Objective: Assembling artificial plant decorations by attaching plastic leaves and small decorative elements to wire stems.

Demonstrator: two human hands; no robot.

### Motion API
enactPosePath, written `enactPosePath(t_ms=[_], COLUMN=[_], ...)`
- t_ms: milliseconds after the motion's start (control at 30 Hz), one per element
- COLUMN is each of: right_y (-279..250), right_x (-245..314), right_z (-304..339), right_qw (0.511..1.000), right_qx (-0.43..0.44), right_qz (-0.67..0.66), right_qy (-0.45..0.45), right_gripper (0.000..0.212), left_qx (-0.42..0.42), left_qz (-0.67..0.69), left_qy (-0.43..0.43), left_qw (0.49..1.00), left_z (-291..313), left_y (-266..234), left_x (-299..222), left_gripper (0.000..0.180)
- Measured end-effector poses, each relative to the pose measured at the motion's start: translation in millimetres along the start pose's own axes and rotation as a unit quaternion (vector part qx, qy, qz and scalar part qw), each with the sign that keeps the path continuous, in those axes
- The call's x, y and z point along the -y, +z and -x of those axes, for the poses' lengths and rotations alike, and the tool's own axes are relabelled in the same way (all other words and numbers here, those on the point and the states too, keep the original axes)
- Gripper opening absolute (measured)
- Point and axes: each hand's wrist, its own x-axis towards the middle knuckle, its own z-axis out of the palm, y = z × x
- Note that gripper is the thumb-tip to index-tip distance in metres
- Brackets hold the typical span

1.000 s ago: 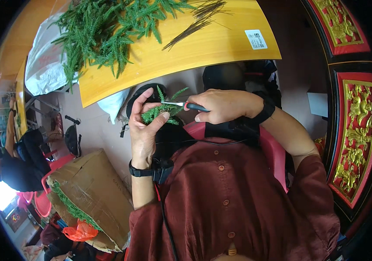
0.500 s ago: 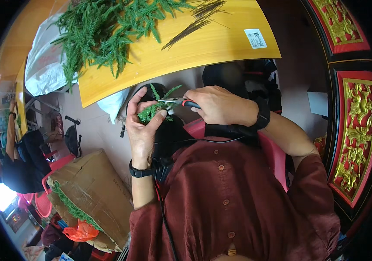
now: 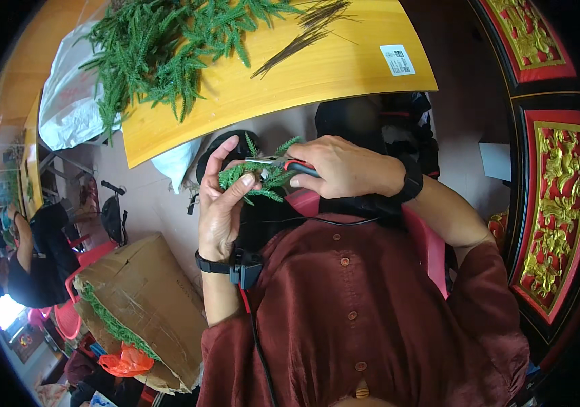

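Above my lap, my left hand [image 3: 222, 197] pinches a small bunch of green artificial fir sprigs [image 3: 273, 180] between thumb and fingers. My right hand [image 3: 348, 166] is closed round the red and black handles of a pair of pliers [image 3: 298, 167]. The metal jaws of the pliers point left and lie across the sprigs, close to my left thumb and fingers. Whether the jaws grip a stem or wire is too small to tell. A little white part shows amid the green near the jaws.
On the yellow table [image 3: 351, 64] lie a heap of fir sprigs [image 3: 147, 61] and thin dark wires [image 3: 300, 41]. A white plastic bag [image 3: 69, 95] hangs at its left. A cardboard box [image 3: 147, 298] with greenery stands lower left. Carved panels [image 3: 554, 217] line the right. Another person sits far left.
My left wrist has turned, and the sprigs have swung round with more fronds now showing to the right and below. The pliers stay at the bunch. The other person's arm at far left has moved.
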Motion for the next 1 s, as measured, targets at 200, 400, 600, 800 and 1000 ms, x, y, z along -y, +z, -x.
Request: enactPosePath(t_ms=[200,400,600,800,1000], right_y=[4.9,1.9,-16.6,-30.1,-78.5], right_x=[-9.8,1.9,45.7,94.9,136.8], right_z=[-2.0,2.5,10.9,14.0,22.2], right_qw=[0.982,0.996,0.995,0.986,0.970], right_qx=[-0.013,-0.059,-0.092,-0.126,-0.190], right_qz=[-0.182,-0.059,0.023,0.110,0.154], right_qy=[-0.039,-0.031,-0.030,-0.004,-0.013], right_gripper=[0.027,0.024,0.021,0.019,0.023], left_qx=[0.049,0.035,0.060,0.006,-0.005], left_qz=[0.041,0.016,-0.049,-0.111,-0.069], left_qy=[-0.019,0.001,0.001,0.059,0.125], left_qw=[0.998,0.999,0.997,0.992,0.990], left_z=[-6.0,-1.2,16.4,36.2,44.8], left_y=[-4.2,5.0,11.6,25.1,22.5], left_x=[4.0,-5.1,-37.6,-68.5,-77.9], left_gripper=[0.059,0.050,0.031,0.029,0.043])
